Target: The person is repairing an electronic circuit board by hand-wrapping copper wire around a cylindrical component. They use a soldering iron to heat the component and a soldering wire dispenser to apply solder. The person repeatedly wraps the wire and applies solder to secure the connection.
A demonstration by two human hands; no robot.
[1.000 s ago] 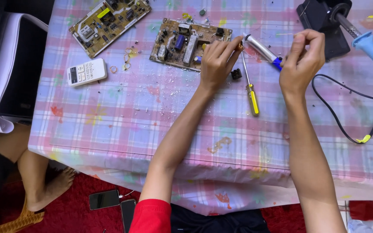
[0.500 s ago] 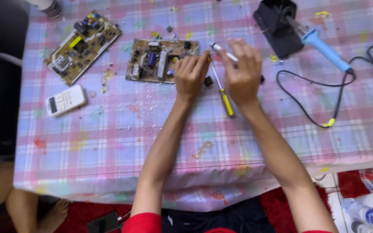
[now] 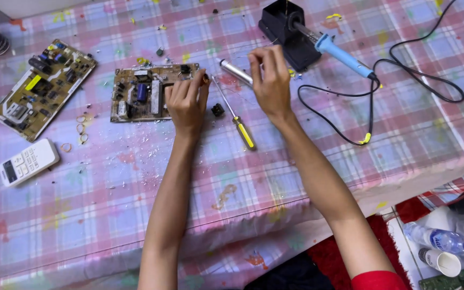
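The left hand (image 3: 185, 102) was laid on the right end of a brown circuit board (image 3: 140, 99), palm down with the fingers loosely curled over its edge, apparently to pin the board flat on the counter (image 3: 135, 177); nothing was seen gripped inside that hand. The right hand (image 3: 268, 78) was raised just beside it, fingers pinched together; a silver pen-shaped tool (image 3: 236, 71) lay at its fingertips, and a fine wire appeared to be pinched there, though whether the tool itself was gripped could not be told.

A yellow-handled screwdriver (image 3: 236, 116) was left between the two hands, within easy reach, with a small black part (image 3: 217, 110) just beside its shaft. A blue-handled soldering iron (image 3: 345, 53) was parked in a black stand (image 3: 283, 29) behind the right hand, so the hot tip was kept off the checked cloth, its black cord (image 3: 404, 70) looped away to the right. A second circuit board (image 3: 44, 86) was set aside at the far left, well apart from the work, with a white remote control (image 3: 28, 161) near it and a few small rings (image 3: 80, 129) scattered between.
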